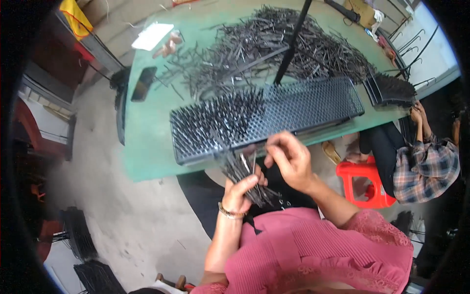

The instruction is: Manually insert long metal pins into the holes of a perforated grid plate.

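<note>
My left hand point(240, 192) is closed around a bundle of thin black strips point(236, 167), in front of the table's near edge. Beside it on the right, my right hand point(291, 160) has its thumb and fingers bent together close to the bundle's top. Whether a strip sits between those fingertips is too blurred to make out. Just beyond both hands lies a long black tray with rows of holes point(313, 105). Many dark strips point(215, 120) stand upright in its left part, while bare holes show in the right part.
A large loose heap of black strips point(274, 44) covers the back of the green table point(147, 161). A dark pole point(293, 44) rises behind the tray. A phone point(143, 84) lies at left. Another person in a plaid shirt point(426, 169) sits at right by a red stool point(360, 171).
</note>
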Tool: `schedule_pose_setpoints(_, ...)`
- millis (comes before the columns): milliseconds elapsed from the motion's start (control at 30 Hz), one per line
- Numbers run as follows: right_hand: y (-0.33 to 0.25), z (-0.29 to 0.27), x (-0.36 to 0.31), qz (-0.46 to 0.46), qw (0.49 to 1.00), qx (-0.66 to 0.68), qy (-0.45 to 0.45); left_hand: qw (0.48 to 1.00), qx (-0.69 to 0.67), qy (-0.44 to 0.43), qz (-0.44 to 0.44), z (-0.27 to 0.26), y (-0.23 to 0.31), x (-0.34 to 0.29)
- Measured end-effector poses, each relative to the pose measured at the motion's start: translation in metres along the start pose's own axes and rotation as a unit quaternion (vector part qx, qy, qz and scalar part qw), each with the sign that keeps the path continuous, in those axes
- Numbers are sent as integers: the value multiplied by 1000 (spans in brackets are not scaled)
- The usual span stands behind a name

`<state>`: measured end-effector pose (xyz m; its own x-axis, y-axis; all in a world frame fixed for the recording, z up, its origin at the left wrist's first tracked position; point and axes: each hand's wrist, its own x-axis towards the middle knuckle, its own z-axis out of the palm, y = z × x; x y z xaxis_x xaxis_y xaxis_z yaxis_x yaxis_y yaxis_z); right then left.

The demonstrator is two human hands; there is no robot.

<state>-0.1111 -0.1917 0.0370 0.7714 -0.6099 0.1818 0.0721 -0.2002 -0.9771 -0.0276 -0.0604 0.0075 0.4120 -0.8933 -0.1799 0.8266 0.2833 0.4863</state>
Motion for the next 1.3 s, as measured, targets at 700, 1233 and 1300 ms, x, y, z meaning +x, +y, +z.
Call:
schedule_pose_setpoints(700, -127, -5, 316, -440, 841, -263, 173, 996, -89, 9, 7, -17, 8, -20)
schedule_pose_setpoints(1233, -1, -10, 5, 121, 913, 345, -180, 989, -134, -47, 51, 29, 13, -7)
schedule_pose_setpoints(1300, -8, -9, 4, 141, 889, 406, -160, 994, -95, -35, 35, 35, 5, -5)
